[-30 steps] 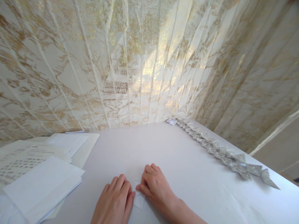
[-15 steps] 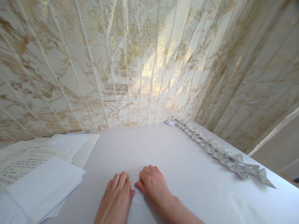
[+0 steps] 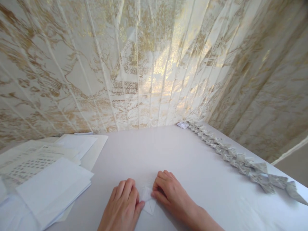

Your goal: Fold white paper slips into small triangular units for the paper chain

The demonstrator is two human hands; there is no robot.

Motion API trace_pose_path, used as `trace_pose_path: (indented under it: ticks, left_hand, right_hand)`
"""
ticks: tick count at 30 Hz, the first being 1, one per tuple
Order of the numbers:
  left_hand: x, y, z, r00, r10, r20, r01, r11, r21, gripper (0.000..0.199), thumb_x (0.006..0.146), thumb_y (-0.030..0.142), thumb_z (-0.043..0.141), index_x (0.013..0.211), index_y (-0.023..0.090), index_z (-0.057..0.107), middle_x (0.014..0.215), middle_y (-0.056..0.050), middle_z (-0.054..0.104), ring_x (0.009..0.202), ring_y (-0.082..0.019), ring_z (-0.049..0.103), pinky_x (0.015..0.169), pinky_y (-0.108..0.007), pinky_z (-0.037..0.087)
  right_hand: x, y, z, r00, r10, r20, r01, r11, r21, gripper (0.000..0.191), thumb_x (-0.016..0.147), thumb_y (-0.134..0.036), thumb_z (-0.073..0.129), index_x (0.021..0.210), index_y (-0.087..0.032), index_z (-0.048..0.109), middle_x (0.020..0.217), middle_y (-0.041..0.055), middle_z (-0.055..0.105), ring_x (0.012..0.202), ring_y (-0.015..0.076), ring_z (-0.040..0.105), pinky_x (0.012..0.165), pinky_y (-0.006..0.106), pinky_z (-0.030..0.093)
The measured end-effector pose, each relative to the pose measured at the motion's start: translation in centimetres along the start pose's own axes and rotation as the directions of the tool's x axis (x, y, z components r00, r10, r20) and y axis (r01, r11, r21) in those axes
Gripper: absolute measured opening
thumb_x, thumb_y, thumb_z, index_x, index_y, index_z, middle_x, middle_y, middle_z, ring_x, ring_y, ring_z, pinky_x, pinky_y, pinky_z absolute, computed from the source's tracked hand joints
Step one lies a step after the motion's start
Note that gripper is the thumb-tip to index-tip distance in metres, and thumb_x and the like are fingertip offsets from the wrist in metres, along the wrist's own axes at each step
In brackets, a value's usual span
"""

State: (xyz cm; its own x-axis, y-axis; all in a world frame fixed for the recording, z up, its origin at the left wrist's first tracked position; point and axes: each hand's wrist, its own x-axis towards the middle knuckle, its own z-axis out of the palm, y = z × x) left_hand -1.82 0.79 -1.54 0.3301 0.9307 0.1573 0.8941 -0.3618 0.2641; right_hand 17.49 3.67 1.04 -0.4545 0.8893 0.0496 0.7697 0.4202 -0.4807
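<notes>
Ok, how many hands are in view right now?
2: the left hand at the left side of the small folded white paper, and the right hand at its right side. No others show.

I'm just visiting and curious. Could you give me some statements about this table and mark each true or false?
1. The left hand and right hand are both at a small folded white paper. True.
2. Grey folded pieces lie along the right side of the table. True.
3. The right hand holds a pencil. False: it is at the white paper.
4. A printed sheet lies on the left. True.
5. The curtain is plain black. False: it is pale with a golden-brown pattern.
</notes>
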Motion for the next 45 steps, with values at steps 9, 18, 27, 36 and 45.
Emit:
trace_pose_path:
  ticks: [9,18,27,36,45]
  left_hand:
    - [0.7,-0.1,-0.1,0.995,0.009,0.097,-0.009,1.000,-0.008,0.018,0.089,0.016,0.045,0.083,0.018,0.062,0.099,-0.007,0.059,0.095,-0.027,0.053,0.082,-0.043,0.043]
    - [0.3,0.1,1.0,0.999,0.012,-0.045,-0.014,0.999,-0.031,0.012,0.088,0.017,0.046,0.082,0.019,0.056,0.095,-0.007,0.056,0.090,-0.025,0.051,0.079,-0.042,0.041]
    - [0.2,0.6,2.1,0.985,0.021,-0.169,-0.008,0.997,0.079,0.006,0.082,0.020,0.064,0.084,0.019,0.058,0.098,-0.008,0.058,0.093,-0.026,0.052,0.080,-0.040,0.041]
    - [1.1,0.0,1.4,0.999,0.013,-0.045,-0.009,0.997,0.076,0.025,0.089,0.007,0.039,0.082,0.019,0.060,0.092,-0.006,0.059,0.088,-0.025,0.054,0.076,-0.041,0.044]
    - [0.7,0.4,1.7,0.991,0.088,-0.102,-0.079,0.993,0.082,0.016,0.090,0.012,0.044,0.083,0.017,0.058,0.093,-0.008,0.058,0.087,-0.026,0.053,0.073,-0.040,0.045]
  right_hand:
    - [0.9,-0.7,0.9,0.995,0.098,0.027,-0.095,0.991,-0.093,0.009,0.085,-0.011,0.068,0.079,-0.017,0.064,0.089,0.0023,0.064,0.086,0.0195,0.055,0.080,0.031,0.039]
    - [1.4,-1.0,0.9,0.992,0.098,0.081,-0.081,0.978,-0.191,0.006,0.086,-0.015,0.069,0.082,-0.016,0.066,0.090,0.0050,0.068,0.086,0.0217,0.059,0.079,0.032,0.040]
    - [1.2,-0.9,1.1,0.993,0.094,0.070,-0.079,0.978,-0.193,0.007,0.087,-0.016,0.068,0.081,-0.016,0.065,0.087,0.0043,0.068,0.084,0.0212,0.060,0.078,0.032,0.038]
    - [1.5,-1.2,1.4,0.992,0.127,0.014,-0.120,0.963,-0.241,0.008,0.086,-0.012,0.068,0.081,-0.016,0.065,0.081,0.0038,0.071,0.078,0.0208,0.064,0.074,0.030,0.037]
    - [1.7,-1.1,1.7,0.993,0.114,-0.006,-0.112,0.957,-0.269,0.009,0.087,-0.014,0.068,0.079,-0.016,0.065,0.079,0.0035,0.072,0.076,0.0201,0.066,0.070,0.029,0.037]
